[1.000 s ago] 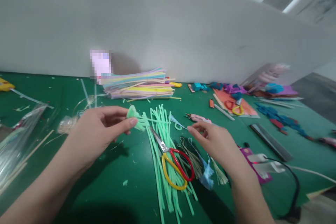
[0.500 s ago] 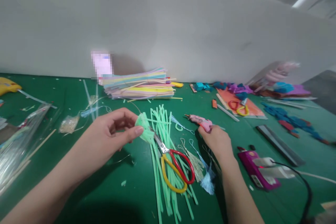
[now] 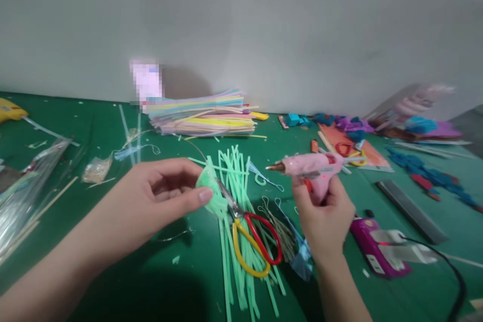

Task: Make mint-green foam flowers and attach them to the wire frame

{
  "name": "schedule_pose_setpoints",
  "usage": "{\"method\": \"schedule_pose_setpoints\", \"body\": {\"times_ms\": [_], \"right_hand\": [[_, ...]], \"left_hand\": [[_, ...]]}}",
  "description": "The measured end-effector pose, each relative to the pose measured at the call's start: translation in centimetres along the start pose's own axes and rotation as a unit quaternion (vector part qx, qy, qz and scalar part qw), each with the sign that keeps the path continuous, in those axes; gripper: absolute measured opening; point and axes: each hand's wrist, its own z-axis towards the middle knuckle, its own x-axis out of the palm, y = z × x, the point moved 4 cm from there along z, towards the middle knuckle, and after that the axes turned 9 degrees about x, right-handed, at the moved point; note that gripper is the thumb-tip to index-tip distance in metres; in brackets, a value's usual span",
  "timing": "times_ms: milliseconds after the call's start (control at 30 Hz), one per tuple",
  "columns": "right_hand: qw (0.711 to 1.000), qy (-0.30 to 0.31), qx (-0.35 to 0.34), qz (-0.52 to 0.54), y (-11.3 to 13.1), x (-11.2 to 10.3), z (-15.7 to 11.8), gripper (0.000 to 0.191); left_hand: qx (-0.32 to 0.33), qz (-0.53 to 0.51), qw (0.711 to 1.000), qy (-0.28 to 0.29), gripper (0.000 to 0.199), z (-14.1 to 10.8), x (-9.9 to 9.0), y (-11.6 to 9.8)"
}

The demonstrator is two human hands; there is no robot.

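Between the thumb and fingers of my left hand (image 3: 166,196) is a small mint-green fuzzy piece (image 3: 212,192), roughly fan-shaped, with a thin wire near its top. My right hand (image 3: 324,216) is wrapped round the handle of a pink glue gun (image 3: 313,165), raised above the table with its metal nozzle pointing left toward the green piece, apart from it. Scissors (image 3: 236,211) with one red and one yellow handle lie on a pile of mint-green pipe cleaners (image 3: 247,282); the green piece partly hides their tips. Tassels (image 3: 283,234) lie just left of my right wrist.
A bundle of pastel pipe cleaners (image 3: 204,115) lies by the wall. A purple power strip (image 3: 377,249) with a black cable sits at right, near a grey bar (image 3: 411,211). At far left are a yellow glue gun (image 3: 11,109) and clear plastic packaging (image 3: 30,196).
My right hand has lifted the pink glue gun off the table and turned its nozzle leftward. My left hand keeps its pinch on the green piece, nearly in place.
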Motion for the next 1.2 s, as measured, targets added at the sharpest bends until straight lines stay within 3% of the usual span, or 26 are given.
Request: {"method": "schedule_pose_setpoints", "body": {"times_ms": [133,433,1033,1200], "right_hand": [[0.996,0.051,-0.063,0.032,2.1,0.0,-1.9,0.029],[0.987,0.123,-0.088,0.056,2.2,0.6,-2.3,0.027],[0.986,0.135,-0.088,0.043,2.2,0.8,-2.3,0.027],[0.985,0.137,-0.094,0.043,2.3,0.9,-2.3,0.027]], "left_hand": [[-0.011,-0.014,1.0,0.006,0.012,-0.1,0.4,0.9],[0.021,0.064,0.998,0.017,0.015,0.1,0.5,0.1],[-0.018,0.078,0.996,0.032,0.02,-0.1,1.0,0.1],[0.003,0.081,0.996,0.028,0.021,-0.1,0.8,0.0]]}}
